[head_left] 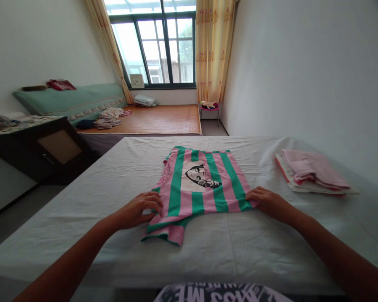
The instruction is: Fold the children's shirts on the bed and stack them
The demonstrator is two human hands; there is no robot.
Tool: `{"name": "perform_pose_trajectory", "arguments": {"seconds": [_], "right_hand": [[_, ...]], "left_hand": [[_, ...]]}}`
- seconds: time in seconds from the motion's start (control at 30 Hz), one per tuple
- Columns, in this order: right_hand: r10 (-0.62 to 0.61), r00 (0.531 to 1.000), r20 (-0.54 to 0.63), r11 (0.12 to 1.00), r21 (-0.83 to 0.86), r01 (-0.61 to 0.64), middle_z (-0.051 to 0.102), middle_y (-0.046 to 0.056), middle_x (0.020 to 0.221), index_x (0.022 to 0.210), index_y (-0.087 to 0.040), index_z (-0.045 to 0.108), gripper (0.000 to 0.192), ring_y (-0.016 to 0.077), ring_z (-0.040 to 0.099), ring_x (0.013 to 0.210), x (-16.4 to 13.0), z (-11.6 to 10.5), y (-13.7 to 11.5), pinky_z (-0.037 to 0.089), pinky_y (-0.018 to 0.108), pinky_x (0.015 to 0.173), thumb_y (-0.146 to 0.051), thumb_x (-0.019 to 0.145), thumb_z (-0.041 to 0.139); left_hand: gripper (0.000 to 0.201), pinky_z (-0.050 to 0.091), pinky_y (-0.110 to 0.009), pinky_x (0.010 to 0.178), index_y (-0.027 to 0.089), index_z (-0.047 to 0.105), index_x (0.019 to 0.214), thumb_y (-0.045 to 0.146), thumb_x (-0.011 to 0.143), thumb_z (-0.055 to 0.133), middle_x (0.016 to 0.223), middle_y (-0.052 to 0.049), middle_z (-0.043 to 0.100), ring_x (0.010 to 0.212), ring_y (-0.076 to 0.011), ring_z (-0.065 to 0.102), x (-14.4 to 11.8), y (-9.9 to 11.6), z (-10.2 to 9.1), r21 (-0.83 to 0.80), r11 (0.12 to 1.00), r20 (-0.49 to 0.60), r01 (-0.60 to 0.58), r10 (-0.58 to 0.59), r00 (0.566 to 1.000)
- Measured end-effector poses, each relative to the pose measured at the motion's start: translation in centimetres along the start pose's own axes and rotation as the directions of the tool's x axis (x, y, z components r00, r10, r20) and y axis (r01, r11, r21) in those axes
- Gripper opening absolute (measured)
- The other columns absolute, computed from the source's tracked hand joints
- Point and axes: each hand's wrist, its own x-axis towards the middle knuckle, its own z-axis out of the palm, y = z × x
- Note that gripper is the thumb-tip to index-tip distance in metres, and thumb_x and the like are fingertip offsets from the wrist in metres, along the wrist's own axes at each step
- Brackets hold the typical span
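Observation:
A pink and green striped T-shirt [198, 201] lies spread sideways on a white-sheeted table [113, 247], with a black-and-white figure print facing up. Its neckline points left and its hem right. By the near shoulder, my left hand [145, 207] has its curled fingers and thumb closed on the fabric. At the near corner of the hem, my right hand [264, 202] pinches the cloth. The near sleeve is folded partly under and sticks out toward me.
Folded pink and white clothes [311, 170] lie at the table's right, near the wall. Beyond stands a bed [166, 119] with crumpled clothes [108, 121]. A dark cabinet [56, 147] is at left, and a pink stool [209, 108] holds a doll beneath the curtain.

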Motion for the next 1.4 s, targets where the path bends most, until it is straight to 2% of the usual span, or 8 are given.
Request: {"name": "perform_pose_trajectory", "arguments": {"seconds": [0.23,0.37,0.5,0.57,0.63,0.83,1.03,1.4], "right_hand": [[-0.032,0.988,0.151,0.970,0.242,-0.005,0.068,0.007,0.099,0.097,-0.021,0.070,0.019,0.0217,0.060,0.094,0.3,-2.7,-1.8,0.046,0.032,0.085,-0.028,0.084,0.056],[0.079,0.993,0.090,0.890,0.443,-0.111,0.069,0.005,0.090,0.093,-0.018,0.068,0.027,0.0204,0.062,0.085,3.6,-2.8,-0.5,0.048,0.031,0.078,-0.042,0.083,0.058],[0.512,0.841,-0.175,0.690,0.666,-0.282,0.070,0.007,0.086,0.101,-0.018,0.061,0.038,0.0203,0.065,0.075,8.0,-1.3,2.6,0.051,0.029,0.062,-0.050,0.080,0.060],[0.658,0.719,-0.224,0.612,0.716,-0.336,0.070,0.008,0.082,0.105,-0.018,0.059,0.041,0.0208,0.066,0.070,9.1,-0.3,4.1,0.051,0.029,0.055,-0.050,0.079,0.060],[0.686,0.689,-0.234,0.592,0.730,-0.342,0.071,0.009,0.082,0.113,-0.018,0.056,0.046,0.0220,0.067,0.068,9.2,0.6,5.1,0.052,0.030,0.053,-0.051,0.080,0.061],[0.491,0.841,-0.227,0.717,0.654,-0.243,0.072,0.005,0.092,0.140,-0.023,0.036,0.069,0.0211,0.067,0.078,7.8,1.2,4.7,0.055,0.032,0.065,-0.048,0.081,0.061],[0.420,0.858,-0.294,0.818,0.533,-0.218,0.070,0.004,0.089,0.100,-0.019,0.068,0.035,0.0178,0.062,0.076,7.6,0.2,4.7,0.050,0.028,0.067,-0.047,0.081,0.057],[0.355,0.932,-0.066,0.913,0.240,-0.331,0.066,0.000,0.072,0.091,-0.021,0.072,0.031,0.0143,0.055,0.057,6.0,-0.4,5.4,0.042,0.026,0.054,-0.044,0.083,0.052]], "left_hand": [[0.020,0.034,-0.034,0.108,0.023,0.068,0.102,0.032,0.090,0.055,0.109,-0.005,0.069,0.109,-0.0201,0.059,0.6,1.8,-2.0,-0.164,0.986,0.188,0.022,0.009,0.982],[0.033,0.050,-0.027,0.072,0.017,0.066,0.098,0.046,0.088,0.054,0.084,-0.004,0.068,0.076,-0.0172,0.062,4.1,-0.6,-2.4,-0.378,0.911,-0.014,0.165,-0.184,0.983],[0.051,0.048,-0.026,0.059,0.015,0.065,0.099,0.060,0.075,0.063,0.079,-0.004,0.066,0.069,-0.0175,0.061,8.2,-4.7,-2.4,-0.587,0.771,-0.348,0.245,-0.514,0.784],[0.060,0.049,-0.027,0.061,0.015,0.064,0.104,0.063,0.069,0.067,0.087,-0.006,0.068,0.076,-0.0193,0.063,9.3,-6.3,-1.9,-0.654,0.712,-0.398,0.256,-0.612,0.684],[0.067,0.050,-0.027,0.063,0.017,0.062,0.113,0.066,0.068,0.067,0.096,-0.008,0.069,0.080,-0.0195,0.064,9.6,-7.4,-1.2,-0.734,0.622,-0.344,0.271,-0.686,0.642],[0.077,0.050,-0.026,0.067,0.018,0.055,0.130,0.055,0.066,0.076,0.097,-0.007,0.069,0.079,-0.0175,0.063,8.1,-8.1,-0.3,-0.767,0.606,-0.251,0.209,-0.584,0.772],[0.040,0.048,-0.025,0.067,0.017,0.075,0.100,0.045,0.071,0.073,0.087,-0.006,0.072,0.076,-0.0179,0.062,5.5,-8.2,-3.0,-0.611,0.726,0.008,0.316,-0.393,0.920],[0.029,0.052,-0.028,0.076,0.025,0.078,0.090,0.044,0.070,0.069,0.088,-0.004,0.074,0.081,-0.0224,0.066,4.8,-8.6,-3.4,-0.297,0.880,0.064,0.371,-0.370,0.927]]}}
